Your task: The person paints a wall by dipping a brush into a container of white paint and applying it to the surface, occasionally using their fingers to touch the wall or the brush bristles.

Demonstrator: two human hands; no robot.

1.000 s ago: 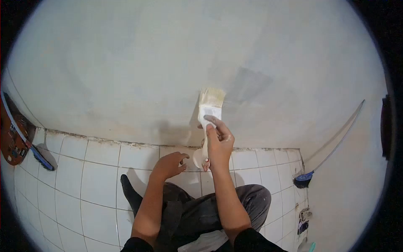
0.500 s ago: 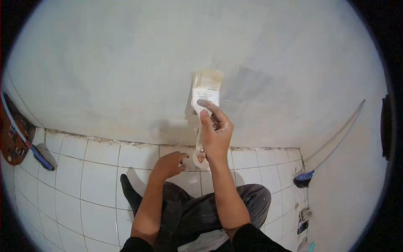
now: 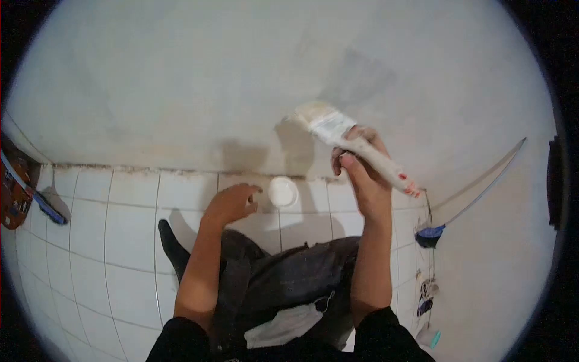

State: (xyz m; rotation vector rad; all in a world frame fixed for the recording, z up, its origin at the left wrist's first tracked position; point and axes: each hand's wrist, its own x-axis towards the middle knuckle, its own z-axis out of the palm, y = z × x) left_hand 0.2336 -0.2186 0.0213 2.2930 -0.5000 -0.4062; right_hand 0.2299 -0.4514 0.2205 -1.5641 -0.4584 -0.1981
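Observation:
My right hand [image 3: 368, 166] grips a wide paintbrush [image 3: 380, 160] by its pale, paint-smeared handle. The brush tilts, with its bristles up and to the left against or close to the wall [image 3: 181, 78]; contact cannot be made out. Red marks show at the handle's end. My left hand [image 3: 232, 204] holds nothing, its fingers curled loosely and apart, above the tiled floor. Just right of it, a round white container [image 3: 283, 192] stands on the tiles near the foot of the wall. A darker grey patch [image 3: 362, 75] shows on the wall above the brush.
A blue brush [image 3: 51, 210] leans at the left beside a brown patterned object [image 3: 15, 187]. Another blue brush [image 3: 429, 235] with a long handle rests in the right corner. A white face mask [image 3: 286, 326] lies on my lap. Small items line the right wall.
My right hand has moved right with the paintbrush, which has swung from upright to tilted left. The view has shifted, and the white container now shows whole. The left hand keeps its loose pose.

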